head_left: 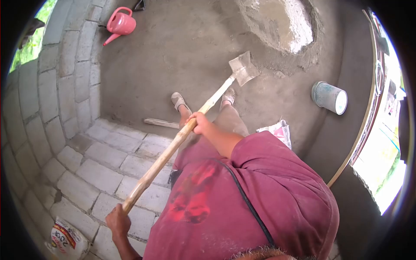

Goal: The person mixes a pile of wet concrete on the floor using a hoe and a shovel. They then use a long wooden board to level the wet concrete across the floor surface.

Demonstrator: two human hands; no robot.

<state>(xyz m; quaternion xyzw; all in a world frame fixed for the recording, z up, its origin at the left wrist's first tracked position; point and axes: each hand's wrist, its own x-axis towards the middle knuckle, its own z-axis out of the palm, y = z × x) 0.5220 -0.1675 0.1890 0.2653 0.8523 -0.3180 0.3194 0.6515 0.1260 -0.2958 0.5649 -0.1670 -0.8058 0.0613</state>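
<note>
A shovel (pixel 182 135) with a long, pale wooden handle runs diagonally across the view. My left hand (pixel 118 219) is wrapped around the handle's near end at lower left. Further along, my right hand (pixel 199 123) grips the middle of the same handle. The mud-coated, squarish metal blade (pixel 243 68) is at or just above the grey floor, beyond my feet. Up and to the right of the blade lies a ring of wet grey mortar (pixel 318 32) with a pool of liquid (pixel 281 26) inside it.
A pink watering can (pixel 122 23) is near the block wall (pixel 47 86) at upper left. A whitish bucket (pixel 329 98) is at right. One sack (pixel 277 132) lies beside my leg, another (pixel 67 240) at lower left. A wood strip (pixel 160 123) lies near my feet.
</note>
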